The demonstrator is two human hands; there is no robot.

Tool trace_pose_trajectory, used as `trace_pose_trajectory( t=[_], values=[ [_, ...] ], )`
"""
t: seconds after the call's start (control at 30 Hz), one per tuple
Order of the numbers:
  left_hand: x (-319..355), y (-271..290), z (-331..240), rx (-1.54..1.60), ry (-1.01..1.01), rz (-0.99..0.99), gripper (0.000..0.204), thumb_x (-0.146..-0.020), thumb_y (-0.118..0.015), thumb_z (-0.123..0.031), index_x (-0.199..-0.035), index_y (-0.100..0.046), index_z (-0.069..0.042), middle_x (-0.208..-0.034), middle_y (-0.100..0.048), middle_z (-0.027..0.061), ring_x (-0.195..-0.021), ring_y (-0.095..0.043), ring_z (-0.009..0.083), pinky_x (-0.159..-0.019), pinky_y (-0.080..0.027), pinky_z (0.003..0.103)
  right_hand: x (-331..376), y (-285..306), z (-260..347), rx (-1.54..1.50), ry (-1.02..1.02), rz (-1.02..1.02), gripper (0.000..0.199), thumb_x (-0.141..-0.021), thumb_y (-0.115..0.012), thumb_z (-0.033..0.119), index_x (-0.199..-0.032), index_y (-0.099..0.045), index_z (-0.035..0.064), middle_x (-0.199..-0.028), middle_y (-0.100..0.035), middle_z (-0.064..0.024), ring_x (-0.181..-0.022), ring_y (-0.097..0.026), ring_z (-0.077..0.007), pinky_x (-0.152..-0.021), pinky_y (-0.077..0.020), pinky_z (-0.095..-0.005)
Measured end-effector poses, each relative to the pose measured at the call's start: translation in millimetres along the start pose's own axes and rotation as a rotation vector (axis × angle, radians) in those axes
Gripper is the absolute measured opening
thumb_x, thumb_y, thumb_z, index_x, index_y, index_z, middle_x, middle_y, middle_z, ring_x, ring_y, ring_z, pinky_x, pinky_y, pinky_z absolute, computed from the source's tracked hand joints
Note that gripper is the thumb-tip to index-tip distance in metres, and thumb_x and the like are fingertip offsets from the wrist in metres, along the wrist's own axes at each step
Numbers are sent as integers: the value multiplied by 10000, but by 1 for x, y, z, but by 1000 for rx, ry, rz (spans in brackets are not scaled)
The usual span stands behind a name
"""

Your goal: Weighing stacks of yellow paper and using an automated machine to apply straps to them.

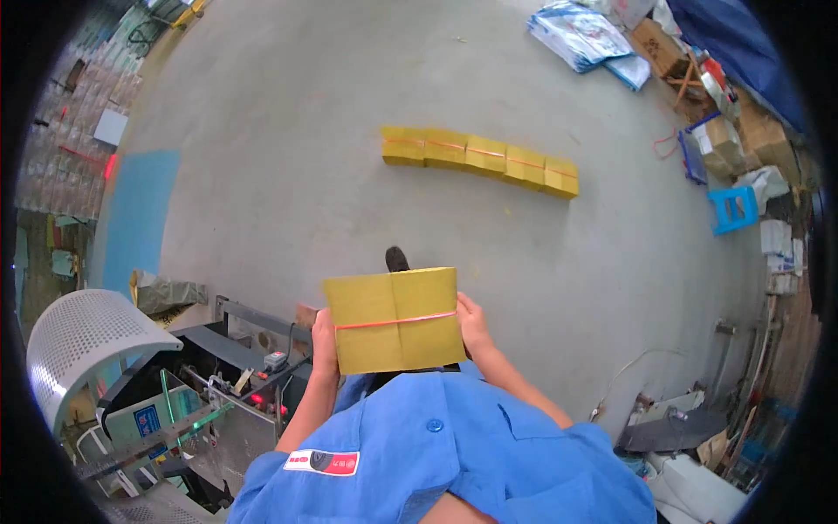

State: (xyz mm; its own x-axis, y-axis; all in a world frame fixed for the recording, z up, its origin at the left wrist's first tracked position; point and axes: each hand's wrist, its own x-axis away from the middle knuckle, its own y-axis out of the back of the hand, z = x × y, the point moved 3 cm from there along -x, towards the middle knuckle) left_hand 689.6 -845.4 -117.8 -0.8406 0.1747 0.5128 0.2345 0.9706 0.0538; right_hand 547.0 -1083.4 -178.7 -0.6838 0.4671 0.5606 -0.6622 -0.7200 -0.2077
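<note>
Between my two hands is a yellow bundle [375, 301], a block with a seam down its middle and a reddish strap running across it. My left hand [324, 342] grips its left side and my right hand [473, 323] its right side, with the fingers partly hidden behind it. I hold it in front of my body, above the floor. Farther off, a row of several similar yellow bundles [486, 155] lies on the floor, each crossed by a reddish strap. The row slants down toward the right.
At the lower left stands a machine with a perforated curved metal cover [96, 332]. A blue stool [733, 210], cardboard boxes [722, 144] and plastic-wrapped packs [580, 37] line the right. A blue strip [140, 214] marks the grey floor. A cable [624, 375] lies to my right.
</note>
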Motion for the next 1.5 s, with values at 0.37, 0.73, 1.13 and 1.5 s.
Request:
trace_pose_trajectory(
  t=[0.37,0.73,1.13,1.5],
  values=[
    [-304,-63,-42,-135,39,150,413,-1000,-435,-381,-1101,-617,-23,-1094,-602,76,-955,-576,172,-803,-477,316,-252,-74,62,-394,-219,-139,262,-1003,-472,160,-1197,-584,24,-1073,-649,-64,-939,-630,-158,-782,-529,-298],
    [-598,-167,-3,190,497,218,647,-1003,-340,-563,-1360,-499,-47,-1333,-549,91,-1190,-548,211,-1000,-449,357,-565,-79,24,-266,-161,-129,378,-1025,-417,261,-1293,-526,18,-1205,-595,-76,-1094,-571,-162,-928,-471,-311],
    [-817,-241,120,118,537,290,685,-996,-314,-592,-1385,-474,-52,-1357,-538,96,-1218,-534,215,-1015,-443,363,-781,-48,-72,-319,-278,-194,479,-1034,-394,360,-1362,-485,22,-1323,-529,-88,-1193,-511,-184,-1002,-418,-330],
    [-879,-256,167,145,596,282,727,-986,-305,-616,-1411,-441,-42,-1411,-482,135,-1269,-493,253,-1038,-423,392,-828,-41,-111,-291,-346,-266,561,-1001,-438,468,-1367,-468,44,-1292,-554,-83,-1180,-540,-193,-975,-460,-343]
  ],
)
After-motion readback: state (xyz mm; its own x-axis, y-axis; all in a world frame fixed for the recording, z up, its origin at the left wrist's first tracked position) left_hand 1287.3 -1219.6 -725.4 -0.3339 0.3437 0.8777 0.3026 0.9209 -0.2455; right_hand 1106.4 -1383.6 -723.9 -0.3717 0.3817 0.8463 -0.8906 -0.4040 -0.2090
